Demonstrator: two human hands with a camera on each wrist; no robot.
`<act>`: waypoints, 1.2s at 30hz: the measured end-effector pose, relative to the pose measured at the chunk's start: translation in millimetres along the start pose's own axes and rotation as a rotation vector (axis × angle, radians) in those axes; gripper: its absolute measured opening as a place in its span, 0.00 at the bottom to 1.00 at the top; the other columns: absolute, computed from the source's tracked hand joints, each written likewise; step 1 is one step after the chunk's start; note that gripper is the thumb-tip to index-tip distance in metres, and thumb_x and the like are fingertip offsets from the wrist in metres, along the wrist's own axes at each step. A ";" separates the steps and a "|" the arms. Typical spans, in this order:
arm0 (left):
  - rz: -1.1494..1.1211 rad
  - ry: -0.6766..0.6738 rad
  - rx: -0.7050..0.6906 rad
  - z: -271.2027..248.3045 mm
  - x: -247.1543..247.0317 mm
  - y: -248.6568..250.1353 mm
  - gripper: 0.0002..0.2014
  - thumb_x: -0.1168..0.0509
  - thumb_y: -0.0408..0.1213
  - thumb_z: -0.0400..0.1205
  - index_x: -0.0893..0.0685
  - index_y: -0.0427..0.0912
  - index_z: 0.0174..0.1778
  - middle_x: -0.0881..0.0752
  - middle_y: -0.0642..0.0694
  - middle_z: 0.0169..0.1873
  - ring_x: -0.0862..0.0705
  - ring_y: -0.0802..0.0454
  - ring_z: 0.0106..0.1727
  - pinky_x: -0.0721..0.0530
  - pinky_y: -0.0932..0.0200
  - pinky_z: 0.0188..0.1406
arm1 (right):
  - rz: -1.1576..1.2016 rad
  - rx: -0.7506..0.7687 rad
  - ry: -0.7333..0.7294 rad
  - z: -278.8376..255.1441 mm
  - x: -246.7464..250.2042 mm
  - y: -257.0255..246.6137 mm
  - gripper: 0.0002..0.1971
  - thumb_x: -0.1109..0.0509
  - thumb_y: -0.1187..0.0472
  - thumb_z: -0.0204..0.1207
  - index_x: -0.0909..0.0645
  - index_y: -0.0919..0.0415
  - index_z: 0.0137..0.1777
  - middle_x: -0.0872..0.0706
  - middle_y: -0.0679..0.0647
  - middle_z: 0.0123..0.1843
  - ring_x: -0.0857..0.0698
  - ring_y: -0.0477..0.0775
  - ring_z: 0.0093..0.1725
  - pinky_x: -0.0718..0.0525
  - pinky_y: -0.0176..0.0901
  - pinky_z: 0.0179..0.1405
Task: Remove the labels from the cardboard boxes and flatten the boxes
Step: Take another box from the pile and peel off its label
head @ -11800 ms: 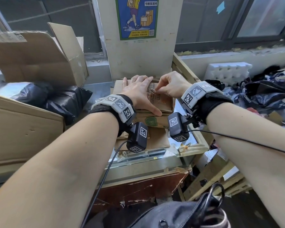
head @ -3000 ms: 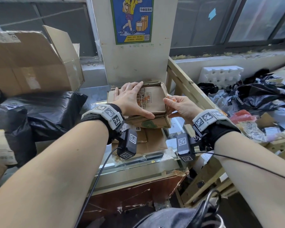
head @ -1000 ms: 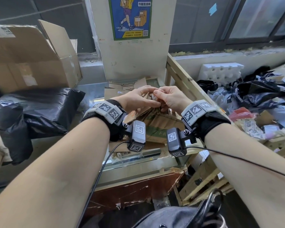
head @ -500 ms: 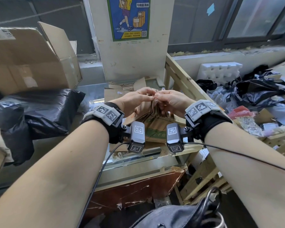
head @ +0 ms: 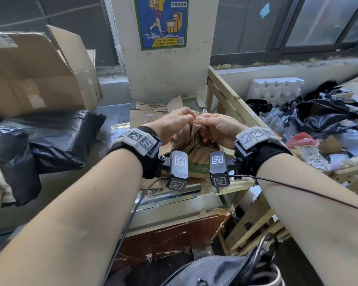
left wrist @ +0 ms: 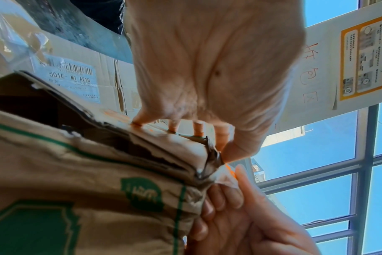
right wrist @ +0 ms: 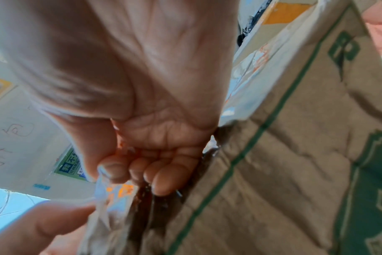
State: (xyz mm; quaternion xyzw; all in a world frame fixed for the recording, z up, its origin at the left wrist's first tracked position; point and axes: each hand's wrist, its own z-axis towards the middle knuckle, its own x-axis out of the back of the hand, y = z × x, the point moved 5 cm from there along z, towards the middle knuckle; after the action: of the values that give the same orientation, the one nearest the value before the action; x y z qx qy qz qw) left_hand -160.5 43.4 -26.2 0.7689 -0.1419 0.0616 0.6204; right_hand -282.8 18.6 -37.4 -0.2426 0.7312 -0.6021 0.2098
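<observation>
The left hand [head: 172, 124] grips the box [head: 194, 159], tilted up over the table [head: 174, 201]. The right hand [head: 217, 129] pinches the label [left wrist: 226, 177] at its top corner. Peel slowly, bracing the cardboard against tearing. Black bags [head: 56, 139] lie left, flattened cardboard [head: 155, 112] behind; nothing blocks.

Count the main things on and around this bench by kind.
Cardboard boxes: 2, the green-printed box that both hands hold and the large open box
Black plastic bags: 1
White foam blocks: 1
Wall posters: 1
Total: 5
</observation>
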 end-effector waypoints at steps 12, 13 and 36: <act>0.003 0.147 -0.015 5.6 10.2 -12.6 0.14 0.30 0.49 0.81 0.24 0.47 0.35 0.18 0.43 0.42 0.23 0.49 0.43 0.29 0.55 0.39 | -0.028 -0.021 -0.012 3.9 1.5 -3.9 0.14 0.45 0.65 0.86 0.27 0.60 0.38 0.30 0.54 0.31 0.28 0.48 0.28 0.27 0.39 0.29; 0.019 0.162 -0.023 5.2 10.1 -11.0 0.14 0.31 0.48 0.81 0.24 0.47 0.34 0.20 0.45 0.37 0.24 0.51 0.38 0.30 0.58 0.34 | -0.031 -0.021 -0.011 4.0 2.0 -4.2 0.14 0.45 0.65 0.86 0.27 0.60 0.38 0.30 0.54 0.31 0.28 0.48 0.28 0.26 0.39 0.28; 0.099 0.233 -0.020 3.5 13.0 -3.1 0.17 0.36 0.35 0.83 0.28 0.45 0.27 0.29 0.47 0.25 0.31 0.53 0.25 0.34 0.64 0.21 | 0.000 -0.020 0.018 10.4 3.6 -2.6 0.12 0.43 0.64 0.86 0.26 0.61 0.40 0.26 0.53 0.30 0.26 0.48 0.28 0.24 0.38 0.27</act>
State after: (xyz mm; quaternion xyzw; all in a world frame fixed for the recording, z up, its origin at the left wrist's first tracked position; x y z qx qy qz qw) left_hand -147.5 38.8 -26.4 0.7422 -0.1073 0.1797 0.6366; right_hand -279.1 7.9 -36.9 -0.2393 0.7389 -0.5970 0.2010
